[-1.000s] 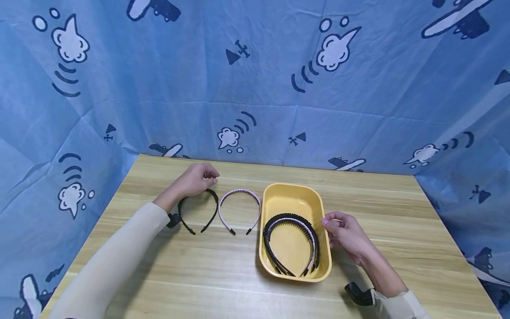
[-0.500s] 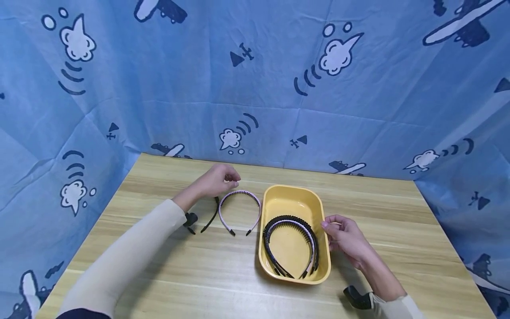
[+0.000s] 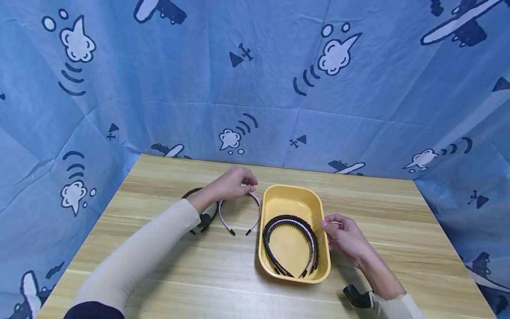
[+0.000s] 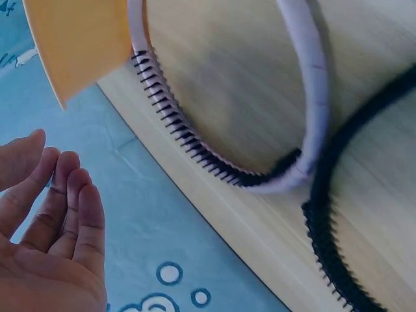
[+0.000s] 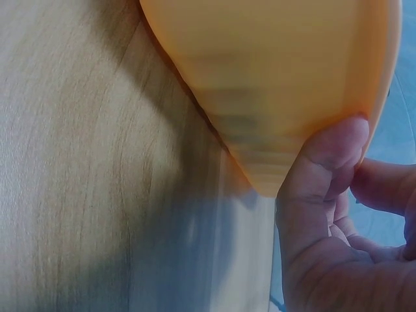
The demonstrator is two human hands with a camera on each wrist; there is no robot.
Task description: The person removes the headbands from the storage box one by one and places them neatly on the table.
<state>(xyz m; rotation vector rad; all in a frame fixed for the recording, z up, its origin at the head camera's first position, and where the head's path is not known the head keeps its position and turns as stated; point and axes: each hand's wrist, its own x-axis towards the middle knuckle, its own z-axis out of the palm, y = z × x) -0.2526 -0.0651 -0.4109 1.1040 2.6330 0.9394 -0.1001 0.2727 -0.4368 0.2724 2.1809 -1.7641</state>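
My left hand (image 3: 235, 182) hovers over the top of a lilac headband (image 4: 314, 84) with dark comb teeth, which lies on the table. Nothing is between its loosely bent fingers in the left wrist view. Left of that lies a black headband (image 3: 191, 192), partly covered by the left forearm in the head view. A yellow plastic tray (image 3: 291, 198) stands to the right of the lilac headband, with several nested black and lilac headbands (image 3: 287, 217) inside. My right hand (image 3: 349, 237) pinches the tray's right rim between thumb and fingers, as the right wrist view shows.
The wooden table (image 3: 398, 217) carries all of these things. A blue cloth (image 3: 271, 79) with printed clouds and planes hangs along its back and sides. Black wrist straps (image 3: 357, 297) sit at the sleeves.
The left hand has moved right, from above the black headband to above the lilac one. The right hand stays at the tray's rim, and the headbands lie where they were.
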